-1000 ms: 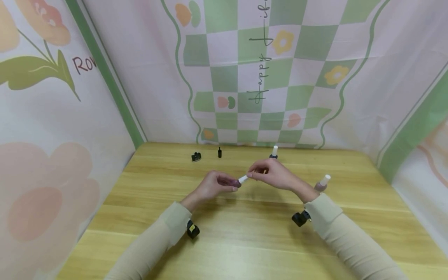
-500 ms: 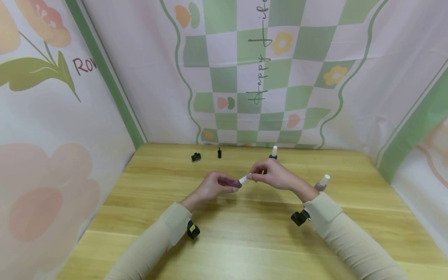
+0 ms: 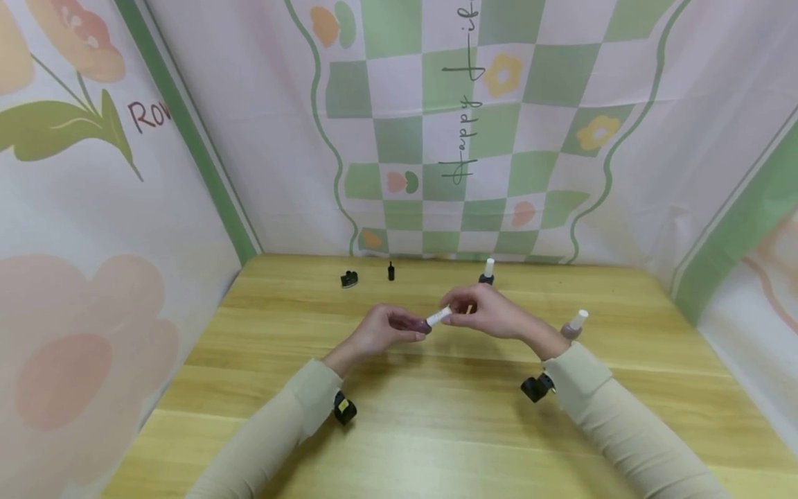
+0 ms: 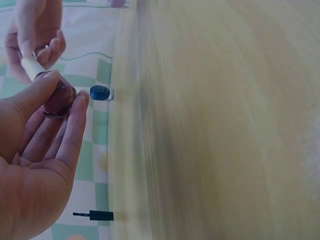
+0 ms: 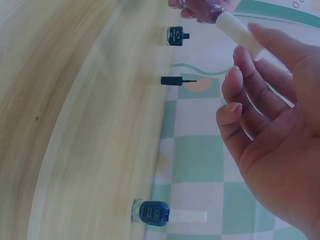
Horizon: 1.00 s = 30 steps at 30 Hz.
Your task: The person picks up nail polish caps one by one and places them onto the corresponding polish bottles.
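Observation:
A small nail polish bottle of dark mauve polish lies tilted in my left hand, gripped between thumb and fingers above the table. Its long white cap points toward my right hand. The thumb and fingertips of that hand pinch the cap's far end. The cap sits against the bottle's neck; whether it is loose cannot be told. Behind the right hand stands a dark blue nail polish bottle with a white cap.
Another mauve nail polish bottle stands beyond the right wrist. At the back left of the wooden table are an uncapped black nail polish bottle and a black brush cap, its brush upward. A patterned cloth hangs behind.
The right fingers have shifted slightly on the white cap, so more of its end shows. The left hand and the bottle hold nearly still.

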Available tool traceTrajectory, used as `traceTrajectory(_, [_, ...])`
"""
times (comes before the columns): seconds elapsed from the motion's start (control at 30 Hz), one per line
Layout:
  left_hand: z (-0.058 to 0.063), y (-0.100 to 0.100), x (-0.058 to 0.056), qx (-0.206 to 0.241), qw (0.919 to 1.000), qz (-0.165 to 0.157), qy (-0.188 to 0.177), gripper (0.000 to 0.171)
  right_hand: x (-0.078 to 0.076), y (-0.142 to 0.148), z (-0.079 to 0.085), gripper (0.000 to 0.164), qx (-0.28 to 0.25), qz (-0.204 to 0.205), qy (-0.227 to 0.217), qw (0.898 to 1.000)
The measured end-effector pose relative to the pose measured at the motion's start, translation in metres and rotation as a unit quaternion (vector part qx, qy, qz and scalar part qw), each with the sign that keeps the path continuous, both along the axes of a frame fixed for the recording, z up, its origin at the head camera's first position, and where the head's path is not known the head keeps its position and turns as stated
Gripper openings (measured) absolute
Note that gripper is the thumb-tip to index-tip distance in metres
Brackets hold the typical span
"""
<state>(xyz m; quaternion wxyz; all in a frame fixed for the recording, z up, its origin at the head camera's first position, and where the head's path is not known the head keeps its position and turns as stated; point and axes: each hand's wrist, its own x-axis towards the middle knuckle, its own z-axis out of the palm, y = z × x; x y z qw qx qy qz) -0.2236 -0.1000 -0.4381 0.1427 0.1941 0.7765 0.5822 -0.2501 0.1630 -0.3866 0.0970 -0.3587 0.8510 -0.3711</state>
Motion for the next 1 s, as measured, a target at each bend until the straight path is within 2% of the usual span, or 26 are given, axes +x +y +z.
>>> traceTrajectory(0.13, [-0.0007,0.0006,-0.0012,-0.003,1.0000,-0.004,0.006,0.019,0.0000,0.0000,0.0024,0.011,0.006,-0.002,-0.006,1.000])
traceTrajectory(0.4, [0.0011,0.0026,0.0008,-0.008,0.9997,-0.006,0.021,0.019,0.0010,-0.0010,0.0011,0.023,0.006,-0.005,-0.005,1.000])
traceTrajectory(0.57, [0.0016,0.0025,0.0014,-0.006,0.9999,-0.004,0.013,0.019,0.0007,-0.0004,-0.0002,0.018,0.002,-0.002,0.000,1.000])
traceTrajectory(0.7, [0.0019,0.0027,0.0015,-0.002,1.0000,-0.006,0.006,0.019,0.0001,0.0003,-0.0002,0.023,-0.001,0.004,-0.012,1.000])
traceTrajectory(0.87, [0.0023,0.0028,0.0016,-0.005,0.9999,-0.006,0.011,0.019,0.0014,-0.0001,0.0030,0.015,0.004,0.004,-0.023,1.000])
traceTrajectory(1.0, [0.0014,0.0027,0.0014,-0.012,0.9997,-0.006,0.020,0.020,0.0011,-0.0012,0.0018,0.022,0.012,0.000,-0.022,1.000])
